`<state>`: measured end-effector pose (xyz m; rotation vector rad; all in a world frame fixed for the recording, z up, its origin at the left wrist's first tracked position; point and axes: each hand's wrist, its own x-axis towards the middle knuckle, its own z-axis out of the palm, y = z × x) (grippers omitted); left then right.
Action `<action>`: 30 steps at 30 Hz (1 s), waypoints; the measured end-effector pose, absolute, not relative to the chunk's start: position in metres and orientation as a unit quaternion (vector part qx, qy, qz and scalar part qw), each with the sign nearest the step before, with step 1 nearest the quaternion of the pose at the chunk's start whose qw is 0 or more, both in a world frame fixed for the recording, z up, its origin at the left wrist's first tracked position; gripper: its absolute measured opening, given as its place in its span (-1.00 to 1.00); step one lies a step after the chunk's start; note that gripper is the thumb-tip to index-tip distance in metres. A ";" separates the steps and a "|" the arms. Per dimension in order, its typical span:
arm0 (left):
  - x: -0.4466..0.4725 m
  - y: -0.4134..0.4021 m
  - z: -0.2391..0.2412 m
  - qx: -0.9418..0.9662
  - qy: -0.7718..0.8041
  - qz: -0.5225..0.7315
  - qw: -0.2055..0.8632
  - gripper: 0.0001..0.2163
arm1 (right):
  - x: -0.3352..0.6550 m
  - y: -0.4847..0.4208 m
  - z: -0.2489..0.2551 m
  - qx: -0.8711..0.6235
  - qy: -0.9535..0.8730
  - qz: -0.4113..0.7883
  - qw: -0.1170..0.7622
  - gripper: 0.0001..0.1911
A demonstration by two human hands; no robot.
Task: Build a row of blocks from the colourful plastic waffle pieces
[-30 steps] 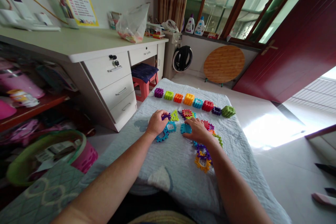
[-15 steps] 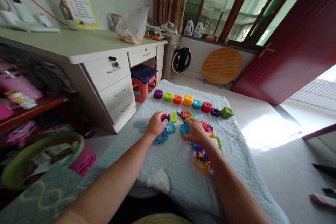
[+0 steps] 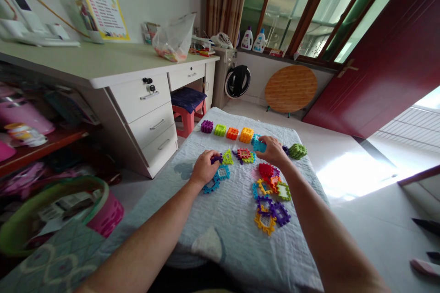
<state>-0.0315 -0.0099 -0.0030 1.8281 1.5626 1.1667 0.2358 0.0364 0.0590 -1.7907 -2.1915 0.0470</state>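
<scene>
Crumpled cloth [image 3: 206,210] underlies bright tiles [image 3: 265,170]; desk [image 3: 113,62] alongside.

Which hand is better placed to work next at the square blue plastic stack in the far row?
Likely the right hand: it holds a blue notched plastic piece at the blue stack, while the left hand is at a purple plastic piece, nearer you.

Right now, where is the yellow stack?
The yellow stack is just right of centre in the head view's far row, between the orange stack on its left and the blue stack at the right hand.
</scene>
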 end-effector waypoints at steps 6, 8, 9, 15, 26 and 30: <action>-0.031 -0.010 -0.003 0.665 0.570 0.419 0.239 -0.83 | 0.247 0.073 0.066 -0.661 -0.735 -0.013 0.149 -0.49; -0.031 -0.010 -0.003 0.665 0.572 0.417 0.239 -0.82 | 0.248 0.083 0.067 -0.665 -0.735 -0.019 0.133 -0.48; -0.031 -0.010 -0.002 0.665 0.573 0.415 0.239 -0.82 | 0.248 0.088 0.068 -0.665 -0.736 -0.020 0.123 -0.47; -0.031 -0.010 -0.001 0.665 0.576 0.410 0.241 -0.82 | 0.251 0.108 0.063 -0.667 -0.740 -0.026 0.084 -0.47; -0.031 -0.010 -0.002 0.668 0.570 0.411 0.245 -0.82 | 0.259 0.130 0.056 -0.652 -0.756 -0.011 0.047 -0.46; -0.031 -0.010 -0.003 0.670 0.569 0.410 0.243 -0.81 | 0.259 0.135 0.057 -0.650 -0.759 -0.011 0.036 -0.46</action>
